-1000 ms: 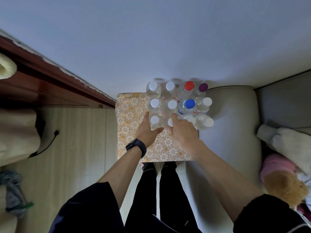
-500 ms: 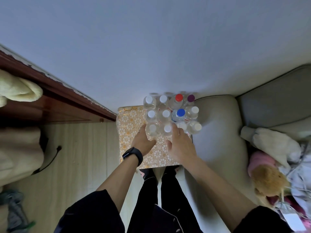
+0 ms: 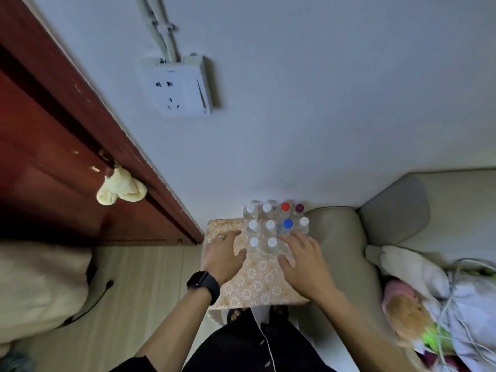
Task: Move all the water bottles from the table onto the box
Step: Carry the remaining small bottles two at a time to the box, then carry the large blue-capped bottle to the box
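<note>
Bottles crowd the box at 12 o'clock; left hand and right hand, both splayed, grip nothing, seemingly tidying; next, gentle nudging inward

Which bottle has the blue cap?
The middle-row bottle third from the left, just nearer than the red-capped bottle; all other caps are white, red or purple.

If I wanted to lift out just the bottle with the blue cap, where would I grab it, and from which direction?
Probably the neck under the cap of the blue-capped bottle, pinched from straight above. It stands upright, packed among other bottles, so its sides look out of reach.
</note>
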